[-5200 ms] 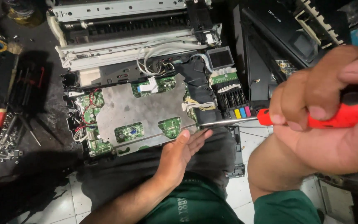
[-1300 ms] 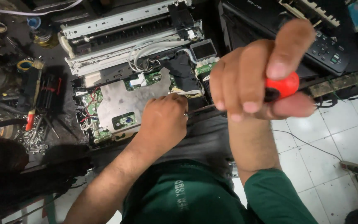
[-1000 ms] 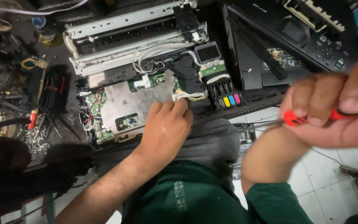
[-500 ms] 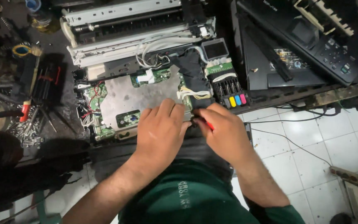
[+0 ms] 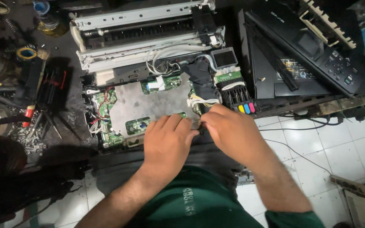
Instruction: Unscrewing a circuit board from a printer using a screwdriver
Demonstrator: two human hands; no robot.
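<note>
Both hands worked at the near edge of an opened printer (image 5: 148,84) on the floor. The left hand (image 5: 167,141) lay flat, fingers spread, on the edge of the metal plate (image 5: 148,101) over the circuit board (image 5: 102,105). The right hand (image 5: 233,135) was closed beside it, fingertips pinched near white wires (image 5: 203,101); what its grip held was hidden. Colour cartridges (image 5: 245,108) sat just right.

Covering the near edge of the metal shield plate (image 5: 151,103) with the left hand (image 5: 165,141). Hiding whatever the right hand (image 5: 229,133) is gripping, fingers curled over it. Blurring small screws (image 5: 28,137) into an indistinct heap.
</note>
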